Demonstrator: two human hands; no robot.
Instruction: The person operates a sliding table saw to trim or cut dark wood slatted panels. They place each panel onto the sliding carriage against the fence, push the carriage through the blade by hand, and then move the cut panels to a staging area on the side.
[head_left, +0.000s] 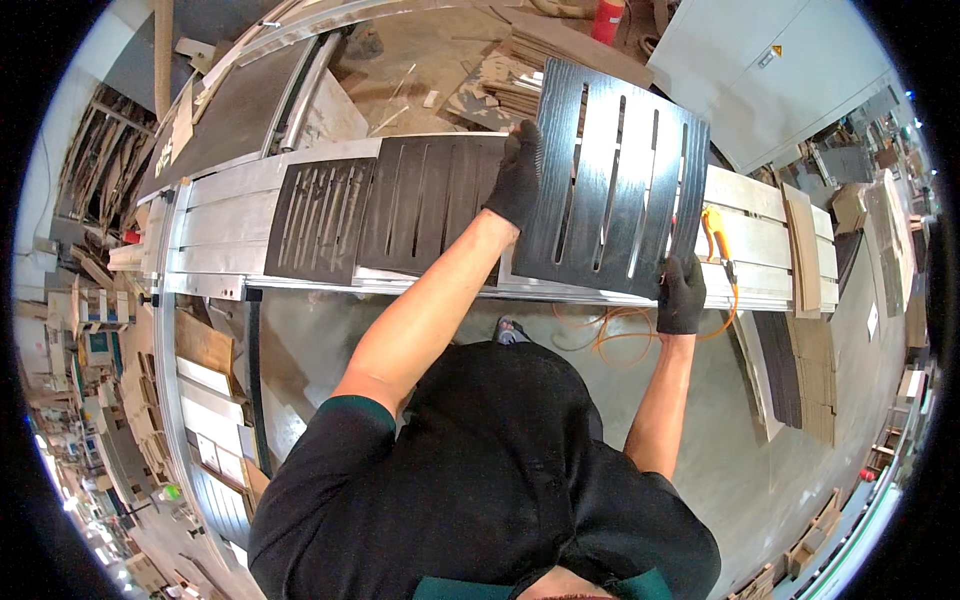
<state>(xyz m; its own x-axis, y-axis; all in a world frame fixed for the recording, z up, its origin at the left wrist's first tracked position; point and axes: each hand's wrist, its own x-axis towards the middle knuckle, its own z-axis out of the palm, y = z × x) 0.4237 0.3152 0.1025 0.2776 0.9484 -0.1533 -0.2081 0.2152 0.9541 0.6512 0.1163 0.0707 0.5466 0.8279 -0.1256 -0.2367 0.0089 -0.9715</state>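
A black wood-grain panel with long slots cut through it (585, 180) is held up, tilted, over the slatted metal bench. My left hand (518, 178), in a black glove, grips its left edge. At its lower right corner my right hand (682, 295), also gloved, is closed on the panel. Behind my left forearm, a second dark slotted panel (405, 205) lies on the bench. Farther left lies another slotted panel (315, 220), its slots looking dusty. Just right of the held panel, a yellow-orange air blow gun (716, 235) rests on the bench.
The metal bench (215, 225) runs across in front of me. An orange coiled hose (620, 335) trails to the floor. Brown boards (803, 250) lie across the bench's right end, and stacked panels (800, 380) stand below. A grey cabinet (745, 75) and red cylinder (607, 20) are beyond.
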